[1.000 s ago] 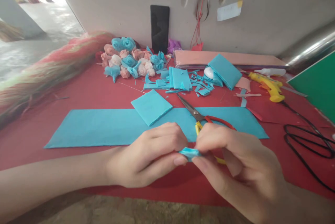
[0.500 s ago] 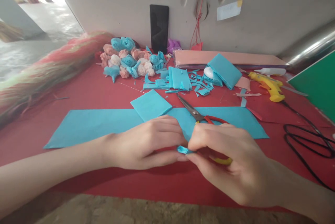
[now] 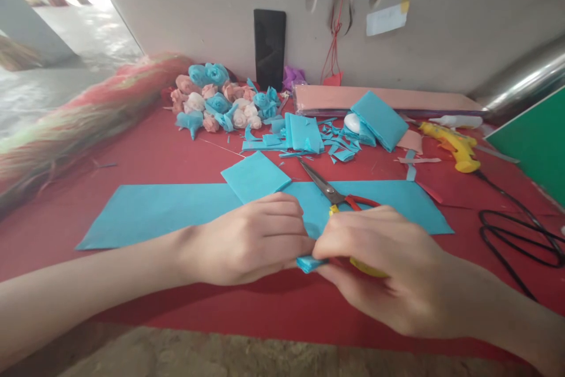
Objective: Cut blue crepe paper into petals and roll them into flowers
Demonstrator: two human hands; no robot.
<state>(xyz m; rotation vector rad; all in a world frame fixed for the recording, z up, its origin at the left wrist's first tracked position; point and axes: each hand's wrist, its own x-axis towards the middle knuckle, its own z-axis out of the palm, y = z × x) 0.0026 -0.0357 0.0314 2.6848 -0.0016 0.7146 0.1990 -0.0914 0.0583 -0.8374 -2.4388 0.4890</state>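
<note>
A small folded piece of blue crepe paper (image 3: 310, 264) is pinched between the thumb and fingers of my right hand (image 3: 388, 265). My left hand (image 3: 260, 242) is closed against it, fingers curled and thumb mostly hidden beneath. Scissors (image 3: 324, 186) with red and yellow handles lie just beyond my right hand, which partly covers the handles. Under them is a long blue paper strip (image 3: 163, 212). A folded blue paper square (image 3: 256, 176) rests on the strip beyond my left hand.
Blue, pink and white paper flowers (image 3: 218, 103) are heaped at the back left. Blue scraps and folded pieces (image 3: 303, 133) lie mid-table. A black phone (image 3: 269, 47) leans on the wall. At right are a yellow glue gun (image 3: 454, 144) and its black cord (image 3: 507, 236).
The folded blue paper has turned and shifted slightly down between my hands. My left thumb has drawn back under the fingers, and my right fingertips have moved a little left.
</note>
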